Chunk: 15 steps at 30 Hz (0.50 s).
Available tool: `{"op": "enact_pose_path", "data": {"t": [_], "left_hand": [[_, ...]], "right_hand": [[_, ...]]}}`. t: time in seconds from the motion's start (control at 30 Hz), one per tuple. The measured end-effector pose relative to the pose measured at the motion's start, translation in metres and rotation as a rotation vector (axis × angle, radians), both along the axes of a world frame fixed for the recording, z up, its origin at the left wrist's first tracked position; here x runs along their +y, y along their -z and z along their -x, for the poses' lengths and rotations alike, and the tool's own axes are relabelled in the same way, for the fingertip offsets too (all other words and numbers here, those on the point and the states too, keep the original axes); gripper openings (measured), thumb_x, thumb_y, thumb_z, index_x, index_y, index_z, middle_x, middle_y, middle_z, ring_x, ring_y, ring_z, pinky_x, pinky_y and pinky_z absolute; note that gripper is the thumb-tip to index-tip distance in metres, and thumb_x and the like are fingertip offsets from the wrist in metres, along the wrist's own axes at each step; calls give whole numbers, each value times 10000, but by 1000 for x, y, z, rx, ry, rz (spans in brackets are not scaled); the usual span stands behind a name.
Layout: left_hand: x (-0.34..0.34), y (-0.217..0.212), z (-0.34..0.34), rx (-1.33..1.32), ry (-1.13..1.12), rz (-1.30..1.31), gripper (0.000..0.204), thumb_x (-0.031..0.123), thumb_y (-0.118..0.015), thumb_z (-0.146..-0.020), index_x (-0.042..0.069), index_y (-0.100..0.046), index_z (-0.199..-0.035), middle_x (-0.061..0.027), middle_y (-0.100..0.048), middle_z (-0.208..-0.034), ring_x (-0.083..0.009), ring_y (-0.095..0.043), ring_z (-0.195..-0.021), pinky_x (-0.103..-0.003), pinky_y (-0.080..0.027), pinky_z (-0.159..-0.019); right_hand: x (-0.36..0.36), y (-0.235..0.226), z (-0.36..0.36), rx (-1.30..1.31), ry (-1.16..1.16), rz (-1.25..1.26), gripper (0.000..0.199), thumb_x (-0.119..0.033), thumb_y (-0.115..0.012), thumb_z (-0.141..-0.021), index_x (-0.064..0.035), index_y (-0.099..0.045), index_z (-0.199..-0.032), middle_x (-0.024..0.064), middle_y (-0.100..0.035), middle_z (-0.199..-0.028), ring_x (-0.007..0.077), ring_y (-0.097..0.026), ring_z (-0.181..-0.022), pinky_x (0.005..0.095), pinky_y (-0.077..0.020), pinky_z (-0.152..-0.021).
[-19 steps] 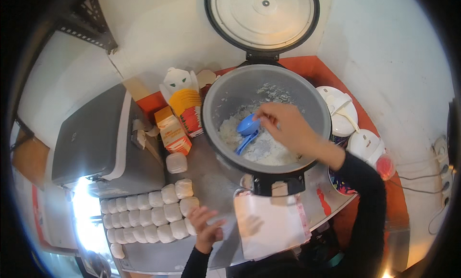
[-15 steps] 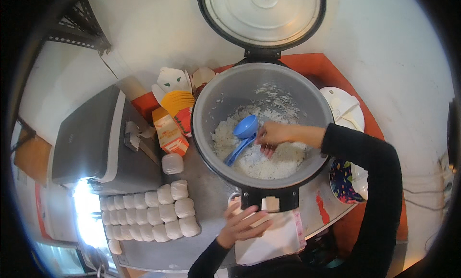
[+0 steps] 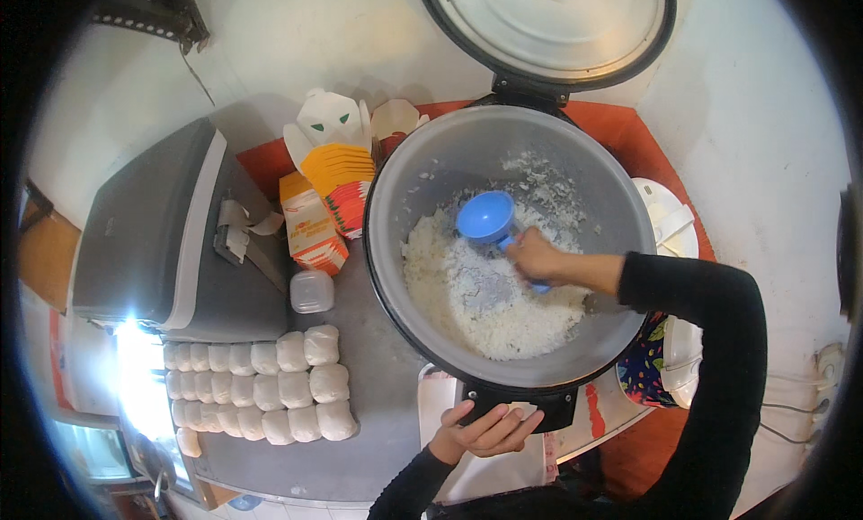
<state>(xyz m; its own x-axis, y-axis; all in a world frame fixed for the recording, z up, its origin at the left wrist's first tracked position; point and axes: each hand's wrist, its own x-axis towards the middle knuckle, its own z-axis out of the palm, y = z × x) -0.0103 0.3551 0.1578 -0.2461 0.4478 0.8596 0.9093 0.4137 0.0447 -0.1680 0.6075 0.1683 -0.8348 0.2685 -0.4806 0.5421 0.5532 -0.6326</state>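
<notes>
A blue round-bowled scoop (image 3: 485,216) is in my right hand (image 3: 537,257), whose fingers are wrapped round its handle. The bowl hangs at the upper left of the hand, inside the large grey rice cooker pot (image 3: 409,174). White rice (image 3: 503,327) covers the pot's bottom, with a shallow hollow near the middle. At the front of the cooker, my left hand (image 3: 485,430) lies against the black latch (image 3: 559,410), palm side up with its fingers stretched and slightly curled. Nothing shows in its grasp.
The cooker's round lid (image 3: 557,26) stands raised at the back. Left are rows of white wrapped bundles (image 3: 267,392), a clear-lidded tub (image 3: 312,291), folded food cartons (image 3: 310,223) and a grey cool box (image 3: 135,232). White paper (image 3: 485,475) lies in front. A patterned container (image 3: 640,363) stands at right.
My right hand has closed round the scoop's handle, which lay on the rice before, and turned it. My left hand has moved up against the latch. The whole view has shifted slightly.
</notes>
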Motion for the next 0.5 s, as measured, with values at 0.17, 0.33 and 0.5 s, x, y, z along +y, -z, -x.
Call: {"op": "enact_pose_path", "data": {"t": [0.17, 0.33, 0.5], "left_hand": [[4, 8, 1, -42, 126, -98, 236, 449, -481, -886, 362, -638, -1039, 99, -535, -1026, -54, -540, -1049, -424, -272, -1065], [-4, 7, 2, -100, 187, -172, 172, 364, -498, -861, 361, -637, -962, 133, -539, -966, -11, -550, -1008, -388, -308, -1034], [-4, 2, 5, -86, 200, -173, 162, 300, -509, -840, 365, -654, -871, 167, -543, -938, -5, -544, -1011, -332, -325, -1011]], "right_hand": [[40, -40, 3, 354, -516, -1371, 637, -90, -571, -839, 40, -325, -1412, 225, -571, -958, 347, -624, -790, 434, -536, -517], [-6, -2, 16, 155, -598, -1576, 650, -75, -562, -844, -27, -320, -1445, 178, -534, -896, 300, -622, -711, 385, -555, -543], [14, -4, 49, 308, -784, -1210, 624, -83, -582, -841, -27, -369, -1425, 176, -589, -858, 285, -661, -754, 346, -558, -565]]}}
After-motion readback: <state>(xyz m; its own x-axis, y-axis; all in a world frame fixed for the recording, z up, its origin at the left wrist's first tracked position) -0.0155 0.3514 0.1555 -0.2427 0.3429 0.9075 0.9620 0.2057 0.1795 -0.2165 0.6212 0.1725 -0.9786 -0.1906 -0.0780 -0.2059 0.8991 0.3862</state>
